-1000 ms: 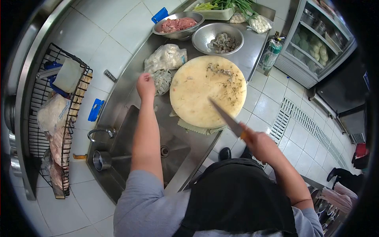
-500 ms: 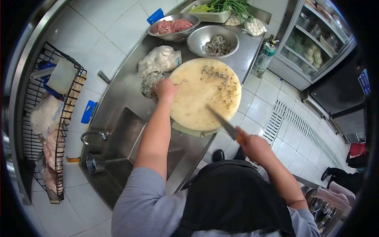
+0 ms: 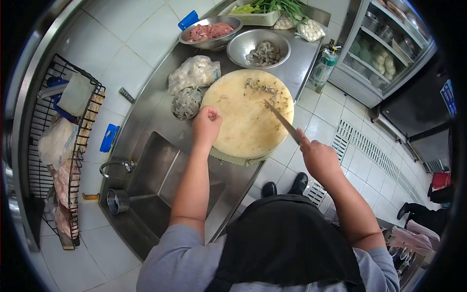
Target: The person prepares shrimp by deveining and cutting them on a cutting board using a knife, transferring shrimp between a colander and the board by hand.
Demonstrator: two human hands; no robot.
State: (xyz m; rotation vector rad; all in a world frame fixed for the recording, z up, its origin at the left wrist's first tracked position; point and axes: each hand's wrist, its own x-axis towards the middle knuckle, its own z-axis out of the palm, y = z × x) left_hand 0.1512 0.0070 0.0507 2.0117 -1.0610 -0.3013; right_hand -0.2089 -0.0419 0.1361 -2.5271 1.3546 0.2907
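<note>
A round cutting board lies on the steel counter, with dark scraps along its far right part. My right hand grips a knife, its blade over the board's right side. At the board's left edge is my left hand, fingers curled in; what they hold, if anything, is hidden. Just beyond it stands a small bowl of peeled shrimp. Behind that lies a plastic bag of pale food. A perforated steel bowl with more shrimp stands beyond the board.
A bowl of raw meat, a tray of green vegetables and a bag of white pieces stand at the back. The sink is at near left, a wire rack on the wall. A person's dark-clothed leg shows far right.
My left hand went from beside the small shrimp bowl to the board's left edge, fingers curled. The knife has moved up and further over the board in my right hand.
</note>
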